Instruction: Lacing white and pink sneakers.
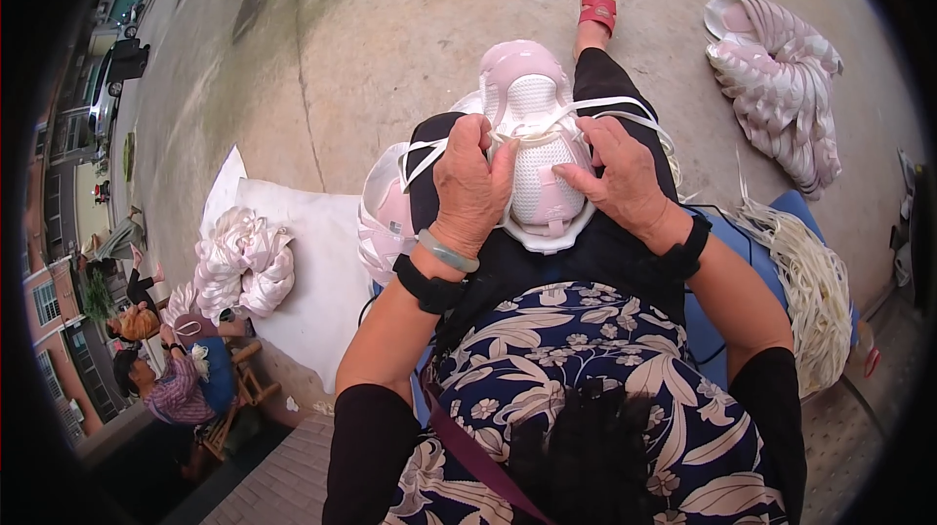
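Observation:
A white and pale pink sports shoe upper [532,96] rests between my thighs, toe pointing away from me. A white shoelace [615,105] runs across its throat, with loose ends out to both sides. At the left edge of the throat, my left hand [473,179] is closed, thumb and forefinger pinching the lace. On the other side my right hand [625,179] has its fingers curled at the lace, while its thumb lies lower against the mesh tongue [547,174]. Beside my left thigh sits another pink and white upper [387,208], partly hidden by my arm.
A bundle of stacked uppers [781,86] lies on the concrete at far right, another bundle [244,262] on a white sheet [317,281] to the left. Loose pale laces [815,291] hang over something blue by my right elbow. People [176,388] sit at far left.

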{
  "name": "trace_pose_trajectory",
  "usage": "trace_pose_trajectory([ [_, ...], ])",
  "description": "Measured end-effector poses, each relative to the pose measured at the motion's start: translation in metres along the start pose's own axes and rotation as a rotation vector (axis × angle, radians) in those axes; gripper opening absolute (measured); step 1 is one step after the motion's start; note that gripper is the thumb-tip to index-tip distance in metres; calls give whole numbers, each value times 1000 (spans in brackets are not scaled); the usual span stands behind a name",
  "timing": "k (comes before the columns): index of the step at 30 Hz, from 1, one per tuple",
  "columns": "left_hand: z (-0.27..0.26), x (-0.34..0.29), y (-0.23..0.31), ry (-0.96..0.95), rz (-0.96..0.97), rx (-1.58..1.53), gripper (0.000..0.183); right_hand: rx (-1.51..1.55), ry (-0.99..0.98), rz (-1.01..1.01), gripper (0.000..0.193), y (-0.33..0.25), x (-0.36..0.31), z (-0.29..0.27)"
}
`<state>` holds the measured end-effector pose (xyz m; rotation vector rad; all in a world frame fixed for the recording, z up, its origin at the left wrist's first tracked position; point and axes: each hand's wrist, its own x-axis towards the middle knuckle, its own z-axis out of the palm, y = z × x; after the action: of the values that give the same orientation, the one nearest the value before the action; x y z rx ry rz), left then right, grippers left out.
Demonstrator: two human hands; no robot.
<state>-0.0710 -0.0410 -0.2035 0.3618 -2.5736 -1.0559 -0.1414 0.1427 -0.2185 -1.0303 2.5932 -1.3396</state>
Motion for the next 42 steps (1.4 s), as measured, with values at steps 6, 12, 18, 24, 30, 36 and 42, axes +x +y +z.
trace_pose_trajectory([
  [6, -8, -10, 8, -92, 272, 140, 42, -61, -67, 89, 39, -2, -1, -5],
  [12, -9, -15, 9, -112, 287, 288, 30, -232, -123, 9, 20, 2, 1, -3],
  [18, -8, -15, 5, -118, 229, 350, 15, -337, -185, -78, 13, 7, 2, -1],
  [24, -4, -15, 6, -157, 251, 413, 10, -422, -209, -88, 10, 5, 2, 4],
  [30, -7, -14, 3, -214, 235, 441, 10, -488, -257, -62, 10, -6, 5, 2],
  [36, -14, -12, -6, -207, 225, 270, 10, -336, -20, -323, 6, -31, 9, 3],
  [42, -14, -11, -9, -197, 241, 222, 11, -269, -12, -242, 7, -40, 17, 46],
])
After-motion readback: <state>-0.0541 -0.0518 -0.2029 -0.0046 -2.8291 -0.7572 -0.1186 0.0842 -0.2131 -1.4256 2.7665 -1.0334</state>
